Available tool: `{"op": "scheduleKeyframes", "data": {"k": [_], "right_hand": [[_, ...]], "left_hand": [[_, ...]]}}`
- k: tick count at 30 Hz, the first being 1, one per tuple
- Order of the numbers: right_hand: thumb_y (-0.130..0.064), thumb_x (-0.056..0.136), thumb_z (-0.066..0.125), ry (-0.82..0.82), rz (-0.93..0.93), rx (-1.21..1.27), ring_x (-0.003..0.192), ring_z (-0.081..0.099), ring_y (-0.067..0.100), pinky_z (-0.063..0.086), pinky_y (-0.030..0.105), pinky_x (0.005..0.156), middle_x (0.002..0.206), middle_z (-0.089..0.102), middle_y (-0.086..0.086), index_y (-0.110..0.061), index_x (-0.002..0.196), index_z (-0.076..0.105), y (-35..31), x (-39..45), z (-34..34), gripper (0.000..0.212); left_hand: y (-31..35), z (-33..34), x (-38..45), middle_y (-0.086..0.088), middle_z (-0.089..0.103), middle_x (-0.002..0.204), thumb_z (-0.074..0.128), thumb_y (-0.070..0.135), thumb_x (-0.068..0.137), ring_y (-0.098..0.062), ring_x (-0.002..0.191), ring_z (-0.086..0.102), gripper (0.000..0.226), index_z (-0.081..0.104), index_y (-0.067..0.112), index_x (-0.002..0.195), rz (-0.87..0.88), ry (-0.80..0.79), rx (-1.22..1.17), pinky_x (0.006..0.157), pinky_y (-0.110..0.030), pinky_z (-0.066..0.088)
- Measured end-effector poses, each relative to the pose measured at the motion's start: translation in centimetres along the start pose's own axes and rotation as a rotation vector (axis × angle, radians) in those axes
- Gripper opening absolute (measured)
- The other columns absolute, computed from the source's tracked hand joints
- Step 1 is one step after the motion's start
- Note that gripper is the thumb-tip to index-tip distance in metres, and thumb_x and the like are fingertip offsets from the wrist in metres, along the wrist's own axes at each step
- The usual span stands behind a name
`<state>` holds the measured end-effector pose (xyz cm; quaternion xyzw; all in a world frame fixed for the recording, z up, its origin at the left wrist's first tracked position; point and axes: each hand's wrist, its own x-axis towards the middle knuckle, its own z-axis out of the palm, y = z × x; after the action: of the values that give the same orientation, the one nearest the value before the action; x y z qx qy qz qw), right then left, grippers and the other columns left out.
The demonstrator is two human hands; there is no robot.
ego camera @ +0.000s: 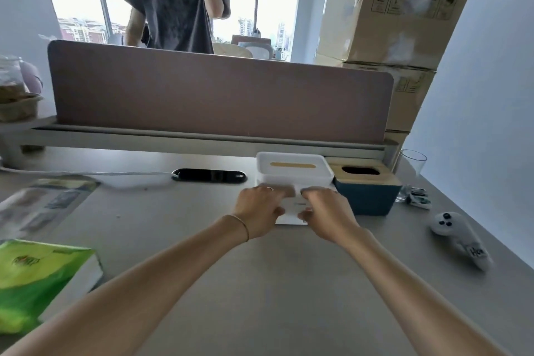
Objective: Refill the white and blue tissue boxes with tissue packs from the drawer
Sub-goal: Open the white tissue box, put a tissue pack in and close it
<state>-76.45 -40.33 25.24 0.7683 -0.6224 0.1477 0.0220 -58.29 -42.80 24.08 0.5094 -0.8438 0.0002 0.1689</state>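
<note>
The white tissue box [293, 172], with a wooden slot in its lid, stands on the grey desk [202, 240] near the back. Both hands grip its near side: my left hand [260, 208] at the left, my right hand [326, 211] at the right. My fingers hide most of the box's front wall. Touching its right side stands the blue tissue box [367, 196] with a wooden lid and a dark oval opening. A green tissue pack [37, 277] lies at the desk's near left edge, apart from both hands.
A brown partition [219, 95] closes off the desk's back. A glass [410, 167] and small packets stand right of the blue box, a white controller [459, 237] nearer right. Papers lie at left, a cable port [209, 175] mid-desk. Cardboard boxes are stacked back right; a person stands beyond the partition.
</note>
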Motion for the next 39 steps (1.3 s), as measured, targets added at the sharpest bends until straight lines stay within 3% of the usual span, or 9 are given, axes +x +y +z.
{"op": "scheduleKeyframes", "data": {"k": [4,8,12,19,22,28,33,36,39], "right_hand": [[-0.019,0.086,0.072,0.047,-0.024,0.001,0.071,0.059,0.016,0.046,0.03,0.06,0.076,0.061,-0.005,-0.023,0.075,0.056,0.1,0.0,0.4,0.02],[-0.017,0.086,0.071,0.073,-0.05,-0.003,0.069,0.055,0.017,0.038,0.031,0.056,0.074,0.059,-0.005,-0.02,0.074,0.055,-1.0,-1.1,0.0,0.02],[-0.018,0.084,0.071,0.114,-0.084,0.022,0.072,0.054,0.019,0.038,0.03,0.059,0.079,0.062,-0.004,-0.021,0.076,0.057,-3.1,-3.4,-0.6,0.017],[-0.018,0.079,0.074,0.139,-0.142,0.057,0.08,0.064,0.018,0.057,0.034,0.068,0.087,0.07,-0.005,-0.022,0.084,0.067,-8.0,-9.2,-1.5,0.009],[-0.017,0.078,0.074,0.151,-0.168,0.061,0.075,0.062,0.015,0.049,0.028,0.061,0.081,0.067,-0.008,-0.022,0.08,0.064,-9.7,-12.1,-1.9,0.012],[-0.023,0.076,0.073,0.131,-0.174,0.034,0.076,0.06,0.022,0.041,0.033,0.057,0.078,0.063,-0.005,-0.018,0.075,0.056,-11.9,-16.8,-1.8,0.018],[-0.025,0.077,0.075,0.112,-0.176,0.059,0.08,0.063,0.021,0.046,0.033,0.061,0.082,0.065,-0.006,-0.019,0.078,0.059,-12.8,-18.7,-1.5,0.017],[-0.045,0.081,0.074,0.107,-0.2,0.149,0.077,0.061,0.017,0.047,0.033,0.063,0.08,0.065,-0.009,-0.023,0.076,0.06,-12.3,-18.5,-1.8,0.026],[-0.061,0.091,0.059,0.263,-0.247,0.26,0.08,0.057,0.008,0.046,0.028,0.073,0.083,0.065,-0.015,-0.027,0.083,0.067,-11.9,-17.4,-2.9,0.036]], "left_hand": [[-0.1,0.4,0.0,0.008,0.074,0.114,0.06,0.011,0.093,-0.021,0.108,0.066,0.053,0.05,0.045,0.133,-0.023,0.035,0.0,0.074,-0.029,0.044],[-0.2,-0.4,-1.6,-0.001,0.07,0.125,0.061,0.019,0.095,-0.026,0.11,0.066,0.048,0.051,0.043,0.136,-0.011,0.052,0.025,0.086,-0.036,0.053],[-0.3,-2.0,-5.0,-0.003,0.068,0.128,0.059,0.026,0.098,-0.027,0.109,0.067,0.044,0.052,0.04,0.139,-0.007,0.08,0.056,0.087,-0.037,0.053],[0.3,-4.9,-13.6,0.002,0.069,0.126,0.059,0.029,0.098,-0.026,0.107,0.067,0.044,0.053,0.045,0.138,-0.031,0.133,0.058,0.072,-0.03,0.043],[1.0,-5.9,-17.2,0.001,0.07,0.122,0.06,0.029,0.098,-0.026,0.104,0.068,0.044,0.053,0.044,0.138,-0.024,0.152,0.064,0.071,-0.029,0.039],[2.1,-5.8,-22.7,0.003,0.071,0.12,0.056,0.033,0.099,-0.023,0.105,0.068,0.038,0.054,0.04,0.137,-0.04,0.129,0.078,0.073,-0.03,0.043],[2.4,-5.8,-24.7,0.004,0.07,0.12,0.055,0.036,0.1,-0.021,0.11,0.065,0.038,0.054,0.039,0.137,-0.031,0.125,0.079,0.071,-0.03,0.04],[2.2,-6.6,-25.6,0.01,0.063,0.122,0.055,0.045,0.097,-0.016,0.115,0.059,0.033,0.061,0.035,0.127,0.041,0.241,0.03,0.07,-0.031,0.048],[0.6,-7.2,-25.9,0.01,0.061,0.112,0.054,0.04,0.094,-0.013,0.101,0.058,0.024,0.064,0.029,0.112,0.04,0.524,-0.077,0.062,-0.031,0.051]]}}
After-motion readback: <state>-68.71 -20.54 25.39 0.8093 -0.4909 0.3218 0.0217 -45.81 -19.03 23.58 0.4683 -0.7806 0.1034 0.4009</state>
